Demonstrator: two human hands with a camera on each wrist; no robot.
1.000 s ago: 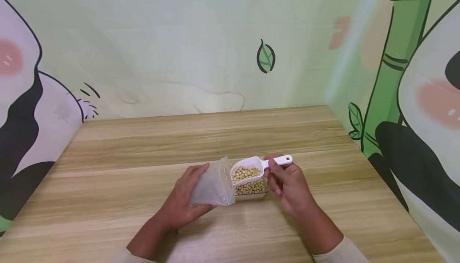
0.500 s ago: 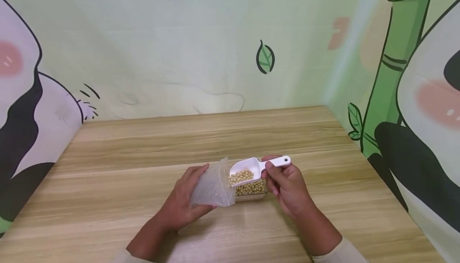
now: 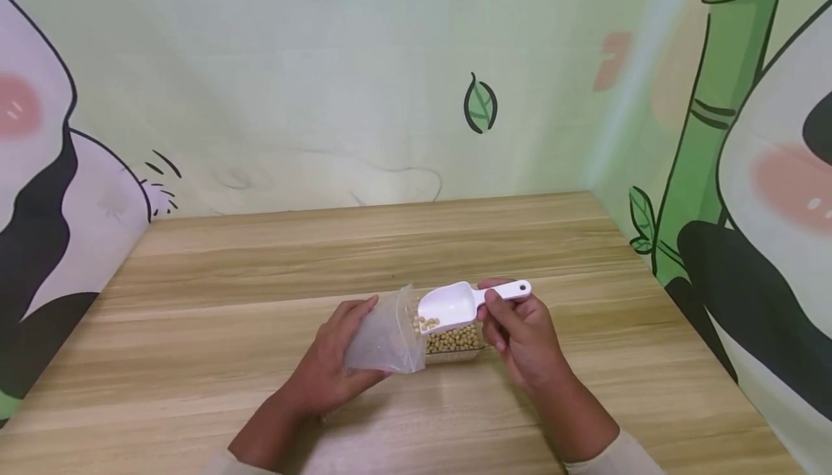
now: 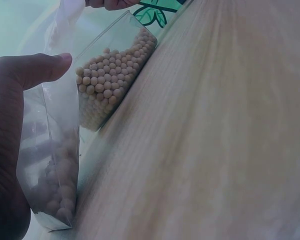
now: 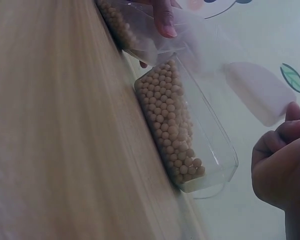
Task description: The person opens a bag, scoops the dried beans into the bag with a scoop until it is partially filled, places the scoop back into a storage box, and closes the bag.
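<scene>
Head view, left fingers (image 3: 354,308) clasping bag (image 3: 383,338), right fingers (image 3: 503,309) pinching scoop (image 3: 451,303), beans (image 3: 427,323) at its tip

Indoors, by our reading: a decorated nook or booth, a table (image 3: 260,258) with a wood-grain top fitted between walls at back, left and right. We note a pale green wall covering (image 3: 325,114) in cartoon print: a big panda (image 3: 32,99) at left, another panda (image 3: 780,186) at right, a thick bamboo stalk (image 3: 734,63) beside the latter, an outlined leaf (image 3: 480,103) on the back wall. Child-themed décor; whether playroom, nursery or staged set, we cannot tell.
</scene>
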